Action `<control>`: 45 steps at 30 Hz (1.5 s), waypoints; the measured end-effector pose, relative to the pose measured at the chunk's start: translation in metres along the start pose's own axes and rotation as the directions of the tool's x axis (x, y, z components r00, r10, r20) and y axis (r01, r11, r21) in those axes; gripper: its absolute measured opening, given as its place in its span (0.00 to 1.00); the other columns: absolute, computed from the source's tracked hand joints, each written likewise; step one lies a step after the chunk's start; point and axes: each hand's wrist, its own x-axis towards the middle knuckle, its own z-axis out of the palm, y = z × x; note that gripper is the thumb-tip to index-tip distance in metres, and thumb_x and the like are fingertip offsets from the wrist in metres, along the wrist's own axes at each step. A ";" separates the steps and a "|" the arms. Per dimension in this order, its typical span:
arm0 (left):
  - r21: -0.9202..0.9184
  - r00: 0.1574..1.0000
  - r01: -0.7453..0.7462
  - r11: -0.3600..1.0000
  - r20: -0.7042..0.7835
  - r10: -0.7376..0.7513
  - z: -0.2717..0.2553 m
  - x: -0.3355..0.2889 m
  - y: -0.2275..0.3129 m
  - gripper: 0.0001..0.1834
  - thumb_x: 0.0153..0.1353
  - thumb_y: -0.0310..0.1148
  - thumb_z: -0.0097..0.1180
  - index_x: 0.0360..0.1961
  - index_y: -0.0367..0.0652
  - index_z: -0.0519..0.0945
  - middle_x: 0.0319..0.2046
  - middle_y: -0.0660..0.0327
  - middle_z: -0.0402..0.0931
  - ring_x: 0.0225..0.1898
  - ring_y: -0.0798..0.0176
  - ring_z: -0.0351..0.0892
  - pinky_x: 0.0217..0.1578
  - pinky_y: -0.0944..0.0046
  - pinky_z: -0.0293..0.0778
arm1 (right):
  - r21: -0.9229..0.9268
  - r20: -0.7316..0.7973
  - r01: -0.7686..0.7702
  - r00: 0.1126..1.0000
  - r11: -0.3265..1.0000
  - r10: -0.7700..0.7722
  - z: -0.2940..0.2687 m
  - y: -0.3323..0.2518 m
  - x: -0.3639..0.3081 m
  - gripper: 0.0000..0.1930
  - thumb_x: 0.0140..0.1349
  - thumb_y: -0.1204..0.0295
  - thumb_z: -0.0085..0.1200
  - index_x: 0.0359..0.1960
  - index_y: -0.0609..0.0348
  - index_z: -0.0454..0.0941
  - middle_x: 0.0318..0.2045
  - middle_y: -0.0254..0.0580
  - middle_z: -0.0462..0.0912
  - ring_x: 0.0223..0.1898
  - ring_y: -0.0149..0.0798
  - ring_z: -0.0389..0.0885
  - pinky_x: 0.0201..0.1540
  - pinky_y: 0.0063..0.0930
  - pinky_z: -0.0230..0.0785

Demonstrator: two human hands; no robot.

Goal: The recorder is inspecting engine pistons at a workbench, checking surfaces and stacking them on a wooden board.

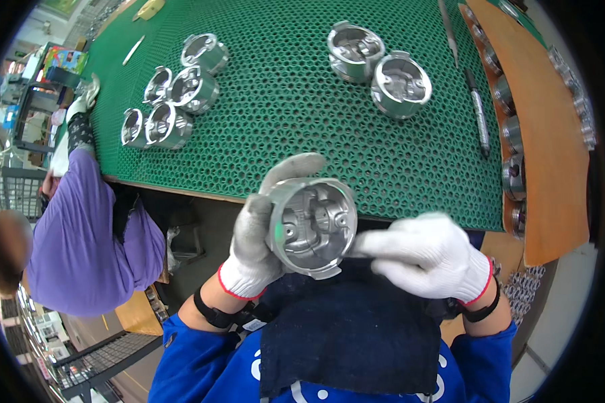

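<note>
While, in the head view, the left hand (252,232) grips a piston (316,228), hollow side up, by the near edge of the desk (275,101) | right hand (427,256): half-curled, fingertips by the piston's right side, contact unclear | far left: five pistons (193,88) | far right: two pistons (402,84), marker (478,114), brown board (551,134)

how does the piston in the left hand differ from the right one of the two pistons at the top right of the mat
The held piston is in the left hand; the mat piston rests on the green mat. 
The held piston looks larger in the picture than the mat piston. 
Both are silvery, round and hollow, open ends visible.
</note>
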 end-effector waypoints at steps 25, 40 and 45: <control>0.893 0.286 -0.106 0.437 -0.394 0.874 -0.231 -0.017 0.055 0.28 0.67 0.33 0.47 0.66 0.37 0.59 0.59 0.54 0.65 0.47 0.64 0.74 0.48 0.67 0.70 | 0.762 -0.346 -0.189 0.690 0.619 0.636 -0.033 0.030 0.023 0.10 0.66 0.67 0.50 0.43 0.59 0.71 0.20 0.37 0.77 0.10 0.20 0.62 0.09 0.13 0.50; -0.529 0.961 0.265 0.806 0.214 -0.175 0.002 0.016 0.005 0.39 0.63 0.67 0.36 0.58 0.42 0.68 0.48 0.45 0.73 0.26 0.59 0.78 0.22 0.66 0.73 | 0.852 -0.059 -0.109 0.952 0.512 0.301 -0.005 -0.014 0.000 0.23 0.63 0.73 0.47 0.60 0.64 0.64 0.30 0.47 0.81 0.17 0.22 0.68 0.19 0.15 0.61; -0.628 0.914 0.259 0.734 0.405 0.024 -0.011 0.015 -0.005 0.31 0.65 0.49 0.50 0.63 0.43 0.63 0.55 0.40 0.67 0.20 0.60 0.70 0.08 0.80 0.62 | 0.005 -0.391 0.151 0.910 0.988 -0.137 0.001 0.018 -0.008 0.18 0.54 0.76 0.54 0.48 0.62 0.78 0.26 0.44 0.81 0.17 0.34 0.75 0.20 0.25 0.68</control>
